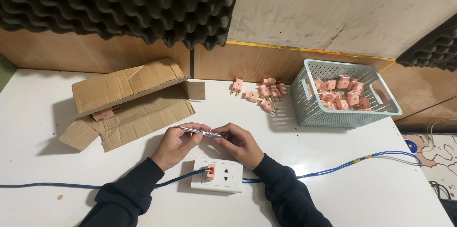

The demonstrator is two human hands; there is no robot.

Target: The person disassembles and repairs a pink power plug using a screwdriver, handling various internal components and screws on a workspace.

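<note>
Here both hands meet just above the white socket block [217, 174]: the left hand [177, 142] and right hand [238, 142] pinch a tester screwdriver [202, 132] level between fingertips, directly over the pink plug [211, 172] seated in it.

Cardboard [131, 105] left, basket [345, 94] right, socket [217, 174] front.

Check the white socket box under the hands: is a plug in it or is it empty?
In: one pink plug sits in the left outlet of the white socket box; the right outlet shows bare holes.
</note>
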